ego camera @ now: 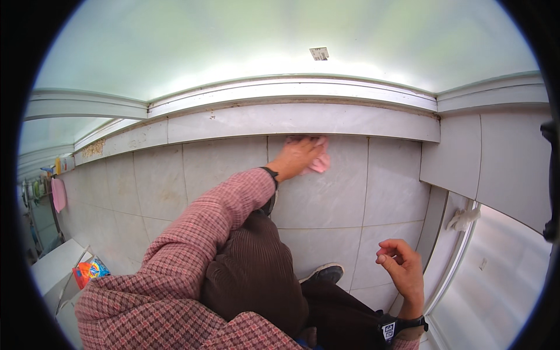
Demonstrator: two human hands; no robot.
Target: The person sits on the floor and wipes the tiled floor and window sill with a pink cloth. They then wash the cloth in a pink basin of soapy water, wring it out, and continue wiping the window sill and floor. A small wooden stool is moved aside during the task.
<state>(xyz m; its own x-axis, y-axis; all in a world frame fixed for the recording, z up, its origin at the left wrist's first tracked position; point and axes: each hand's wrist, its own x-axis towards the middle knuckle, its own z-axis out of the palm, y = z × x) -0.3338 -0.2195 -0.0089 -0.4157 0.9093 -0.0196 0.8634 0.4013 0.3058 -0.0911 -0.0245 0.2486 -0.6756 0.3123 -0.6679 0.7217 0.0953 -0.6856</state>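
Note:
My left hand point(297, 157) presses a crumpled pink cloth point(320, 162) onto the grey tiled floor point(321, 199). The cloth is bunched under my fingers and partly hidden by them. Its upper edge lies where the tiles meet a pale tiled ledge point(302, 120). My right hand point(402, 264) is raised at the lower right, fingers loosely curled, with nothing visible in it. A dark band circles each wrist.
White window framing point(293, 87) and frosted glass point(262, 39) rise behind the ledge. A whitish rag point(463, 219) rests by the right-hand frame. At left are a pink object point(58, 194), a yellow-and-white container point(65, 164) and an orange detergent packet point(91, 272). My shoe point(326, 274) is below.

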